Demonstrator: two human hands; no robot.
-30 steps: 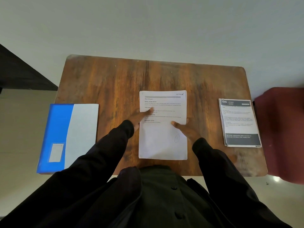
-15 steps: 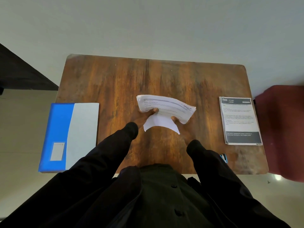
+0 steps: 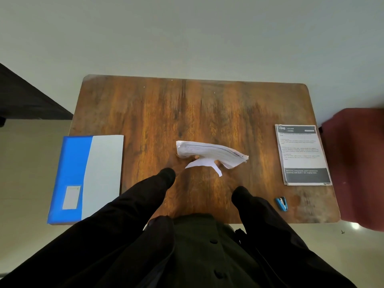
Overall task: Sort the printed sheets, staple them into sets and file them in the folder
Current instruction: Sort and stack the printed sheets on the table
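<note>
White paper stack (image 3: 207,151), bowed, in firm grip of left hand (image 3: 195,157) and right hand (image 3: 218,163)

The table (image 3: 145,113) is brown wood with dark grain streaks; the left folder (image 3: 72,163) is bright blue and pale grey. The middle sheets (image 3: 207,151) are white with grey print, the right stack (image 3: 301,154) dark-banded, the stapler (image 3: 282,203) blue.

On the table (image 3: 207,111), the folder (image 3: 87,179) lies left, seemingly overhanging the edge; sheets (image 3: 209,151) are held above the centre; printed stack (image 3: 301,154) right, stapler (image 3: 282,203) before it.
</note>
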